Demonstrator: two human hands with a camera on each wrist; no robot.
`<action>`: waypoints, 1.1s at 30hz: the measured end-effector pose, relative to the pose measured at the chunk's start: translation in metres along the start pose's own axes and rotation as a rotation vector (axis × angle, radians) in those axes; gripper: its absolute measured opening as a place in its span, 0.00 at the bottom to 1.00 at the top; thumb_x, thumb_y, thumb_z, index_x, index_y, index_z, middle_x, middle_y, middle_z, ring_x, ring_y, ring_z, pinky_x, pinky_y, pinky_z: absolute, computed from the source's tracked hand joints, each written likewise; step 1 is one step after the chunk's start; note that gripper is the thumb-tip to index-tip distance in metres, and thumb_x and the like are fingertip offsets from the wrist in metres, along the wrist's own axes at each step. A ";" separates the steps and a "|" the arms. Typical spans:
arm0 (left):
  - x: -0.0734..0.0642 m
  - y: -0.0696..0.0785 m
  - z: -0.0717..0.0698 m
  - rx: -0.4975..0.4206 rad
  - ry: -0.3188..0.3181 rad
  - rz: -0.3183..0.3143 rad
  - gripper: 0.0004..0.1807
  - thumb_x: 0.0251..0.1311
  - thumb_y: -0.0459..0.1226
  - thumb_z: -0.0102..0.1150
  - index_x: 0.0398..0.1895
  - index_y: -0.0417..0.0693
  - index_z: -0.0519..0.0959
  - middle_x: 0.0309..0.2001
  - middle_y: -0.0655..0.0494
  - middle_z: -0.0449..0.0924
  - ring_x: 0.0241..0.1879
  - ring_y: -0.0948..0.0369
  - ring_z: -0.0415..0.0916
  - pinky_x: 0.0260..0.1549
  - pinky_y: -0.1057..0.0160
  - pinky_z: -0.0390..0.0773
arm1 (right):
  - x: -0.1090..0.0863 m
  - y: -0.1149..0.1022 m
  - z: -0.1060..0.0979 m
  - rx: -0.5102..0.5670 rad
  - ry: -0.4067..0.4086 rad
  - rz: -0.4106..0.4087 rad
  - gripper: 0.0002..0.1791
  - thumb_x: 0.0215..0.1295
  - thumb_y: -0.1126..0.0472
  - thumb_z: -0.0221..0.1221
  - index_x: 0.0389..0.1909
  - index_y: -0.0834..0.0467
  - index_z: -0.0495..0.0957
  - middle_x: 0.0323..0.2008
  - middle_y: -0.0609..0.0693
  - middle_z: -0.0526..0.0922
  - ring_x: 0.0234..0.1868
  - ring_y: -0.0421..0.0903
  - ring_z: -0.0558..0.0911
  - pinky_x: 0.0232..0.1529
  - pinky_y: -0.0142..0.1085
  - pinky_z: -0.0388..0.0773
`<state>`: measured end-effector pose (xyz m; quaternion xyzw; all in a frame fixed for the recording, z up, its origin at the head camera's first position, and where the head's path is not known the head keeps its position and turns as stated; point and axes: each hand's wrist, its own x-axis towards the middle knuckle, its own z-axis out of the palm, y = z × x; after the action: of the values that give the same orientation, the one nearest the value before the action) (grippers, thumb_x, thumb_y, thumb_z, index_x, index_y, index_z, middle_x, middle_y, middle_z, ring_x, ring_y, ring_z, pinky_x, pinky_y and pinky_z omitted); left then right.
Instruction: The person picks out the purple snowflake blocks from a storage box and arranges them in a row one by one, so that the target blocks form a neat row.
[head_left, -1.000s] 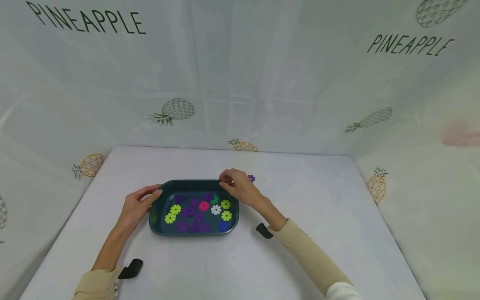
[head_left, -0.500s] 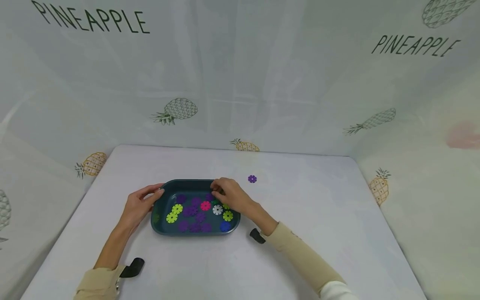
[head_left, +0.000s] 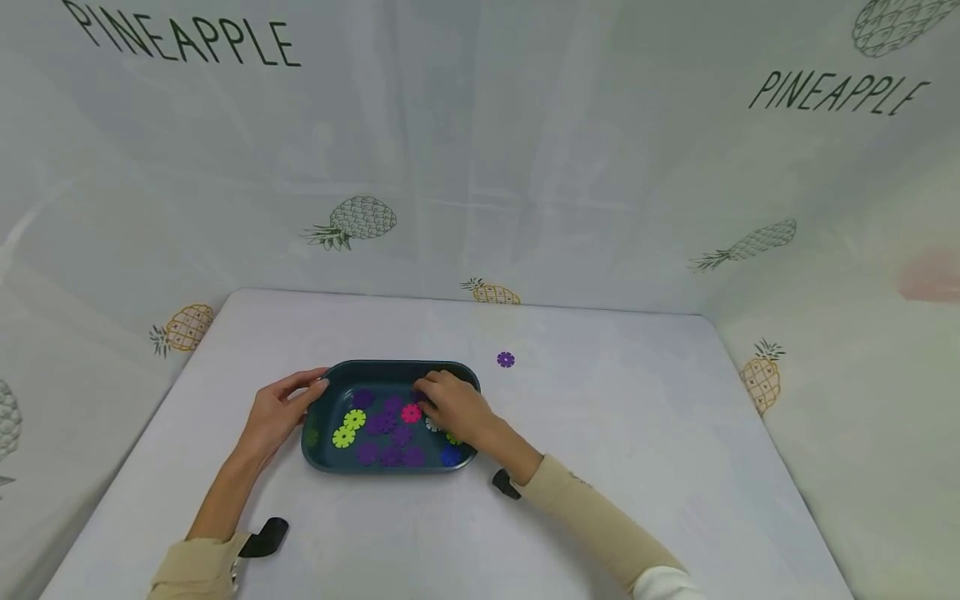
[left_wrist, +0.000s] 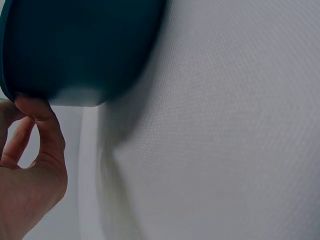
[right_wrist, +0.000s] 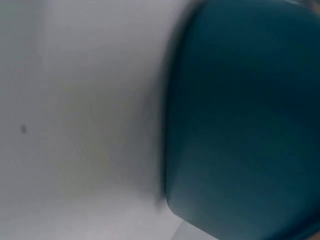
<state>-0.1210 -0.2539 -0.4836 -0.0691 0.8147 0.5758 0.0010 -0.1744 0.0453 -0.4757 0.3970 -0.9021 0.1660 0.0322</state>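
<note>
Tray (head_left: 382,372) of flower-shaped discs (head_left: 382,422) on a white desk (head_left: 637,417), before a pineapple-printed curtain (head_left: 562,167).
Left hand (head_left: 276,412) pinches the tray's left end in its grip; right hand (head_left: 457,408) reaches inside over the discs, its grip's state I cannot tell. One purple disc (head_left: 506,359) lies on the desk by the tray's far right corner.

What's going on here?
A person's left hand grips the far-left corner of a dark teal, rounded rectangular tray. The right hand is over its right half, above small flower-shaped discs in mixed colours; whether it holds one is hidden. One purple flower-shaped disc lies apart on the white table, beyond the tray's far-right corner.
</note>
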 end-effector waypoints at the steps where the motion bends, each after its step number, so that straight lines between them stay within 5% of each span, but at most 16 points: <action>1: 0.000 0.000 0.000 0.000 -0.001 -0.002 0.30 0.72 0.52 0.61 0.67 0.42 0.77 0.54 0.49 0.75 0.39 0.65 0.80 0.35 0.67 0.83 | 0.000 -0.001 0.001 -0.042 -0.004 -0.003 0.13 0.72 0.61 0.64 0.54 0.58 0.83 0.49 0.51 0.85 0.49 0.47 0.82 0.49 0.34 0.81; 6: -0.002 -0.001 -0.001 0.007 -0.001 -0.003 0.30 0.72 0.52 0.60 0.67 0.42 0.77 0.55 0.48 0.75 0.40 0.65 0.81 0.36 0.67 0.83 | -0.001 -0.004 0.004 -0.127 -0.014 0.002 0.13 0.74 0.61 0.62 0.56 0.56 0.84 0.51 0.51 0.84 0.50 0.47 0.82 0.47 0.33 0.82; 22: -0.001 -0.002 0.000 -0.009 -0.004 0.010 0.29 0.72 0.50 0.61 0.66 0.40 0.77 0.51 0.53 0.76 0.37 0.66 0.81 0.35 0.67 0.84 | -0.001 -0.004 -0.004 0.001 -0.075 0.025 0.15 0.70 0.62 0.66 0.55 0.61 0.84 0.48 0.55 0.82 0.48 0.49 0.80 0.51 0.36 0.79; 33: 0.000 -0.002 0.000 -0.039 -0.011 0.016 0.29 0.72 0.50 0.61 0.66 0.39 0.77 0.48 0.56 0.76 0.36 0.67 0.81 0.33 0.66 0.84 | -0.003 0.007 -0.011 0.247 0.047 -0.057 0.11 0.68 0.74 0.63 0.48 0.62 0.85 0.43 0.54 0.80 0.44 0.47 0.82 0.48 0.33 0.80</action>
<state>-0.1212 -0.2549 -0.4854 -0.0596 0.8037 0.5920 -0.0006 -0.1780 0.0552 -0.4680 0.4196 -0.8621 0.2840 0.0092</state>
